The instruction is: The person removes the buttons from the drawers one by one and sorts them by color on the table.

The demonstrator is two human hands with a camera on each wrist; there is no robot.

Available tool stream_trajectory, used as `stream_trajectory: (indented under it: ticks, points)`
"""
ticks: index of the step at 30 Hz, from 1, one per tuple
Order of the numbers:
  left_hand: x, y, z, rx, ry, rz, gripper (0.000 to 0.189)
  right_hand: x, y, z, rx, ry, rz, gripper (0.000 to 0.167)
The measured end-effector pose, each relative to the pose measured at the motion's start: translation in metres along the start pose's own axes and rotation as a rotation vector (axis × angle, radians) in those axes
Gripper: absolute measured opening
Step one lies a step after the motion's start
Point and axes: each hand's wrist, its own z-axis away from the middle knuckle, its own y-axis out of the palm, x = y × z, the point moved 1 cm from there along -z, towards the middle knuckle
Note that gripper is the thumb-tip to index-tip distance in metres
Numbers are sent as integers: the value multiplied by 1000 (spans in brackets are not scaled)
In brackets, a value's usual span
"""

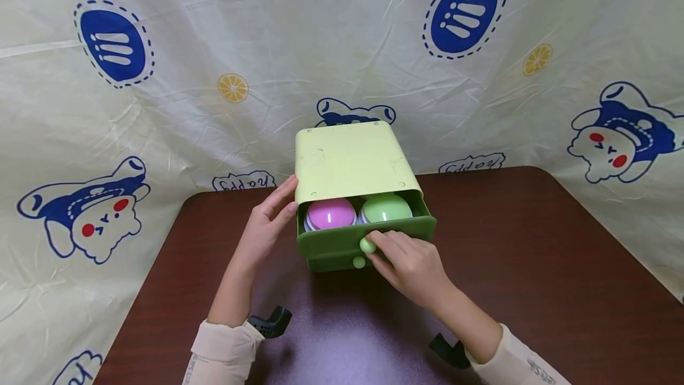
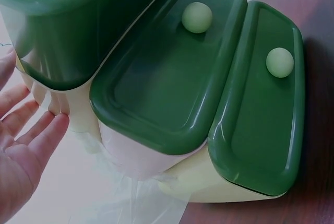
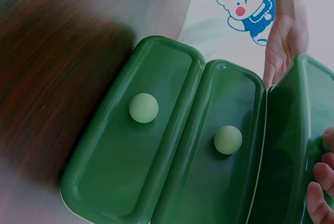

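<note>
At twelve o'clock on the brown table point(image 1: 513, 254) stands a three-drawer mini chest point(image 1: 352, 159). The right hand point(image 1: 412, 263) pinches the knob point(image 1: 366, 245) of its pulled-out top drawer point(image 1: 330, 242), which holds a pink-topped ball point(image 1: 332, 212) and a green-topped ball point(image 1: 386, 208); the left hand point(image 1: 265, 226), fingers extended, touches the nine-o'clock side.

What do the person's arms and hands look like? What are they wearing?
The left sleeve and right sleeve are pale cream with small grey markings. A bent black gadget sticks out at each wrist. The left hand and right hand have no gloves.
</note>
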Motion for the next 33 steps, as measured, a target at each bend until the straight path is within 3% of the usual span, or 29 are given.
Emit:
stream_trajectory:
  ticks: [5, 12, 17, 21, 28, 33]
  points:
    - [2, -1, 0, 6, 18, -14, 47, 3, -3, 1, 1, 1, -7, 20]
    - [27, -5, -5, -5, 45, -26, 47, 8, -6, 4, -7, -2, -8, 21]
    - [30, -5, -5, -9, 70, -34, 47, 11, -8, 5, -24, -7, -6, 21]
    - [27, -5, -5, -11, 49, -26, 47, 14, -11, 5, -43, -15, -8, 21]
    - [2, 0, 0, -10, 41, -39, 46, 19, -16, 4, -73, -25, -22, 21]
    - [-3, 1, 1, -13, 28, -46, 46, 23, -19, 5, -91, -38, -19, 22]
